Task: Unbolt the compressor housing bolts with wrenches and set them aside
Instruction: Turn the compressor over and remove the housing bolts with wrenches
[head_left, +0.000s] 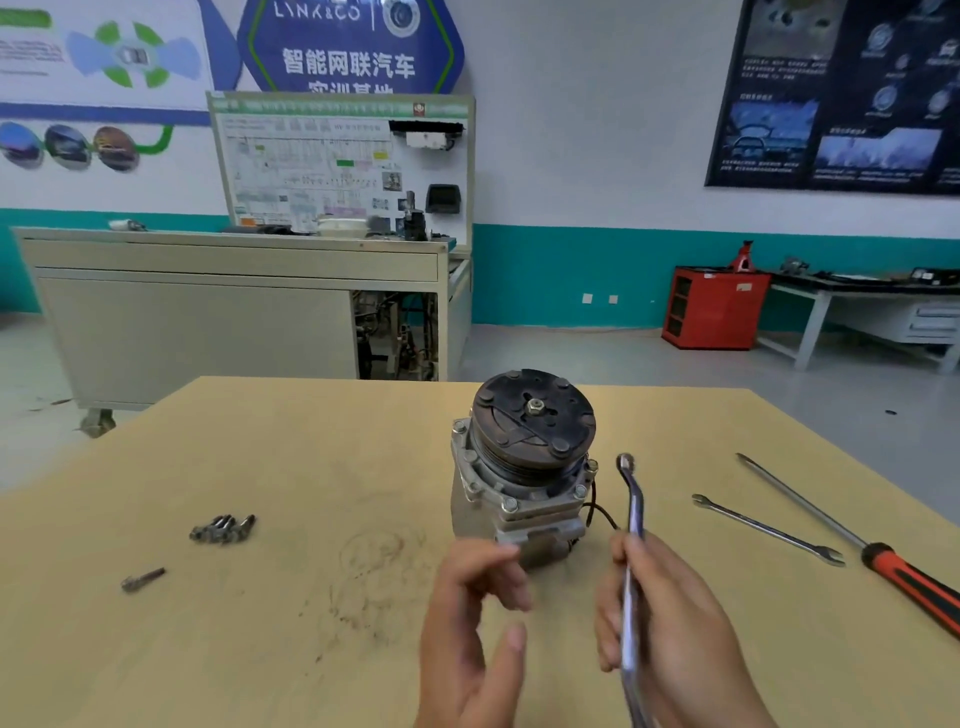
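The AC compressor (524, 462) stands pulley-up on the wooden table (260, 467), right of centre. Just nearer, the left hand (467, 634) hovers with its fingers loosely spread, holding nothing. The right hand (670, 623) grips an offset ring wrench (635, 499), whose head is raised beside the compressor's right side. Loose bolts (222, 529) lie well to the left.

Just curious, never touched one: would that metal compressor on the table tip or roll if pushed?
Likely heavy for its size: the compressor looks like cast metal. It stands on end, wide pulley uppermost, so a high push might tip it. Its blocky base probably stops rolling.
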